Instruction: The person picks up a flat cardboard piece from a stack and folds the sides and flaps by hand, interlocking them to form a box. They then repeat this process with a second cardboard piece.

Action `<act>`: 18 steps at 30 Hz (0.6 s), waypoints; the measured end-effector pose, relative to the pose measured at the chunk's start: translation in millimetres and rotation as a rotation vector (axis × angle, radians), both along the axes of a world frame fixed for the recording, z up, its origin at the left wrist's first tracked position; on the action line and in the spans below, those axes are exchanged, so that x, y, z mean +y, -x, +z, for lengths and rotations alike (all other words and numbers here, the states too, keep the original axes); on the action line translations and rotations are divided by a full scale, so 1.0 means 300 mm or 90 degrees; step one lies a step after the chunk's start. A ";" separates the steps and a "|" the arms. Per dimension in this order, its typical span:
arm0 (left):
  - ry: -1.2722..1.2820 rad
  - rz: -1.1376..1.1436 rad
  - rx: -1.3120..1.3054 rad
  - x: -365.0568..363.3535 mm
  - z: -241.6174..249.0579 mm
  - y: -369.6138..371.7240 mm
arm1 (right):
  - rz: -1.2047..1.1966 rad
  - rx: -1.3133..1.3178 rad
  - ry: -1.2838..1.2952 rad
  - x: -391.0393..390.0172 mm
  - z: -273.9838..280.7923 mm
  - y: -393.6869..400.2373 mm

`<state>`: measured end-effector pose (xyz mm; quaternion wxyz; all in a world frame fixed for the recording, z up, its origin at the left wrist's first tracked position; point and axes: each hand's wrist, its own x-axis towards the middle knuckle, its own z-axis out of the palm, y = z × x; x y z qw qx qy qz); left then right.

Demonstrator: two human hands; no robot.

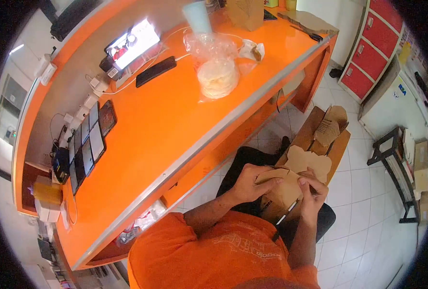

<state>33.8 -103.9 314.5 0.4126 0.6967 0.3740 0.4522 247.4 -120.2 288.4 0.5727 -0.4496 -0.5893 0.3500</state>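
Brown cardboard (284,192), partly folded, is held between both hands above the lap. My left hand (253,183) grips its left flap, with the thumb on top and the fingers partly hidden. At its right edge, my right hand (312,190) pinches the cardboard with bent fingers. A thin white-and-dark stick-like thing (287,212) shows just below the cardboard. Behind it, a flat cardboard piece with a wavy edge (310,164) lies on a wooden bench (340,144). Farther along the bench is a folded cardboard piece with printing (330,126).
An orange counter (142,139) spans the left, bearing several phones (96,139), a lit tablet (134,43), a black bar-shaped thing (155,71) and a plastic bag with pale round items (218,79). Red lockers (368,59) and a black metal frame (396,164) stand right.
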 end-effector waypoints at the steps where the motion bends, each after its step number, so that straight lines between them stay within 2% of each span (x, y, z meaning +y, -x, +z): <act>1: 0.025 -0.008 -0.009 0.001 0.004 0.001 | 0.005 -0.015 0.007 0.002 -0.007 -0.003; 4: 0.129 0.019 -0.093 0.042 -0.061 -0.006 | 0.062 0.009 -0.035 -0.029 0.084 0.044; 6: 0.340 -0.089 -0.197 0.096 -0.079 0.028 | 0.094 -0.071 -0.049 -0.052 0.076 0.043; 7: 0.446 -0.147 -0.249 0.116 -0.087 0.045 | 0.097 -0.172 -0.042 -0.050 0.034 0.025; 8: 0.504 -0.239 -0.381 0.122 -0.103 0.055 | 0.098 -0.275 -0.035 -0.050 0.002 0.006; 10: 0.607 -0.431 -0.646 0.136 -0.126 0.065 | -0.018 -0.054 -0.004 -0.051 -0.018 -0.015; 11: 0.558 -0.473 -0.590 0.132 -0.064 0.038 | -0.073 0.058 0.013 -0.047 -0.013 -0.014; 14: -0.038 -0.360 0.101 0.054 -0.169 -0.040 | -0.125 0.438 0.158 0.006 -0.006 -0.040; 15: 0.015 -0.337 0.107 0.026 -0.176 -0.073 | -0.104 0.487 0.169 0.015 -0.052 -0.067; 17: 0.117 -0.290 0.118 -0.008 -0.168 -0.130 | -0.188 0.418 0.194 0.015 -0.108 -0.075; 18: 0.136 -0.265 0.065 0.000 -0.155 -0.128 | -0.230 0.385 0.205 0.017 -0.115 -0.074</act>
